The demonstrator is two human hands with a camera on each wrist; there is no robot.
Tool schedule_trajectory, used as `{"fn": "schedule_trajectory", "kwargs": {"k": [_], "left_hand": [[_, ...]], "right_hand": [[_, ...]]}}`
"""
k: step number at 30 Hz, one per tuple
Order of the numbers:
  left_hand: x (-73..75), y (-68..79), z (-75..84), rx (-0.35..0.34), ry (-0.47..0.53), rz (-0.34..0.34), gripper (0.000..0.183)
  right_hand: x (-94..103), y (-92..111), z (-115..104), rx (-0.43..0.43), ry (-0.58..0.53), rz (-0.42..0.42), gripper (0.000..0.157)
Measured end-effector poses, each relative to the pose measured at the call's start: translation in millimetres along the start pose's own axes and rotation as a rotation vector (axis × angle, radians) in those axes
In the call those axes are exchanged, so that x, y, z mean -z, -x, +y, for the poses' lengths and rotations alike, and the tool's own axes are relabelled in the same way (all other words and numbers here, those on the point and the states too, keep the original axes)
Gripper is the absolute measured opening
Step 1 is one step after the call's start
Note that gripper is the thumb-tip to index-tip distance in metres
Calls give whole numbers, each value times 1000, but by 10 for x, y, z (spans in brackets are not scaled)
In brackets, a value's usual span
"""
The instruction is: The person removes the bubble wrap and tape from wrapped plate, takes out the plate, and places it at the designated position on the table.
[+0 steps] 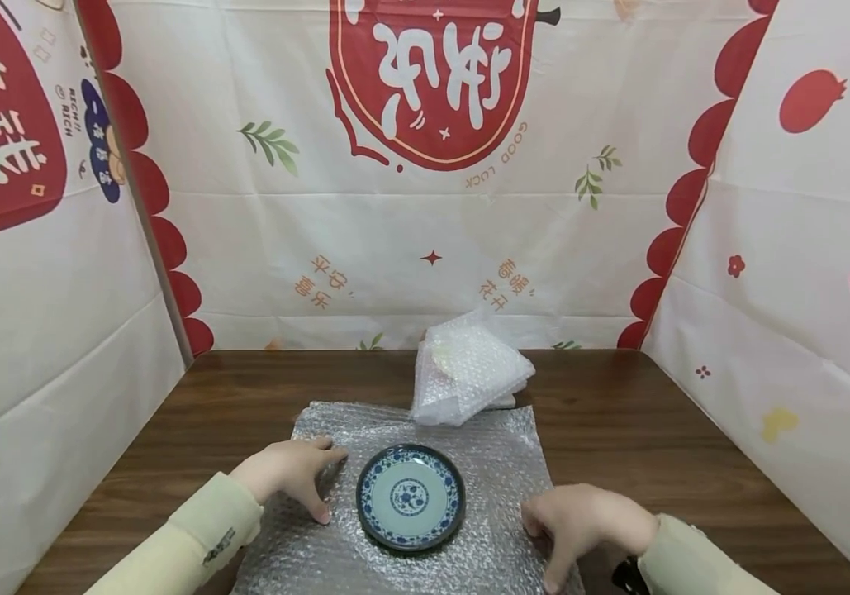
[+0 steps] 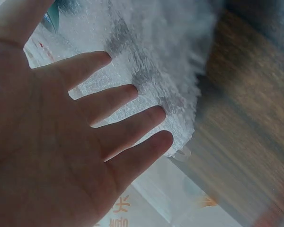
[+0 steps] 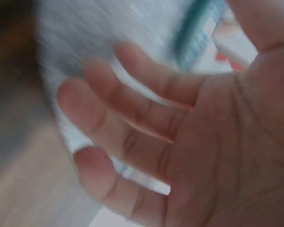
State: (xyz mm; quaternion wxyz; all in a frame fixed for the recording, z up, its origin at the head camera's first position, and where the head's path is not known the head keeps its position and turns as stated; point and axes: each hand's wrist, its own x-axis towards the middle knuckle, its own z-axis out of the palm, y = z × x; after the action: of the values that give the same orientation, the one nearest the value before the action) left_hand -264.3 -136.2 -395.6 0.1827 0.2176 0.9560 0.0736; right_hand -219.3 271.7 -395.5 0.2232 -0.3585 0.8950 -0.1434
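A round plate (image 1: 410, 497) with a blue floral rim and a dark edge lies face up on a sheet of bubble wrap (image 1: 495, 487) in the head view. Left of the plate, my left hand (image 1: 293, 475) is over the sheet, fingers apart and nearly straight. In the left wrist view its palm (image 2: 42, 132) holds nothing. My right hand (image 1: 584, 522) is at the sheet's right edge with fingers slightly bent. The blurred right wrist view shows no object in the right palm (image 3: 222, 137), and the plate's rim (image 3: 194, 35) appears beyond the fingers.
Behind the plate, a bundle wrapped in bubble wrap (image 1: 469, 372) overlaps the sheet's far edge. The brown wooden table (image 1: 618, 413) extends to both sides. White printed cloth (image 1: 395, 231) hangs behind and along the left and right.
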Motion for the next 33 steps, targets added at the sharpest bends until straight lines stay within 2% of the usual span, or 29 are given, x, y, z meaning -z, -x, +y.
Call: {"fn": "schedule_trajectory", "kwargs": {"k": [4,7,13,19,26,33], "left_hand": [[-15,-11,22,3,-26,2,95],[-26,2,20,2,-39,6,95],[-47,-14,60,4,-53,1,94],[-67,-19,97,36,-98,25,96],[-61,-44,109,45,-96,32,95],[-82,-60,93,56,-86,33,96]], "right_hand": [[148,-151,-17,-19,-349,61,20],[153,-344,13,-76,-563,110,24],[22,-611,48,-192,-799,158,40],[-21,-778,5,-210,-891,145,50],[-11,-877,-24,-204,-902,115,46],[-46,-928,-31,-211,-912,115,54]]}}
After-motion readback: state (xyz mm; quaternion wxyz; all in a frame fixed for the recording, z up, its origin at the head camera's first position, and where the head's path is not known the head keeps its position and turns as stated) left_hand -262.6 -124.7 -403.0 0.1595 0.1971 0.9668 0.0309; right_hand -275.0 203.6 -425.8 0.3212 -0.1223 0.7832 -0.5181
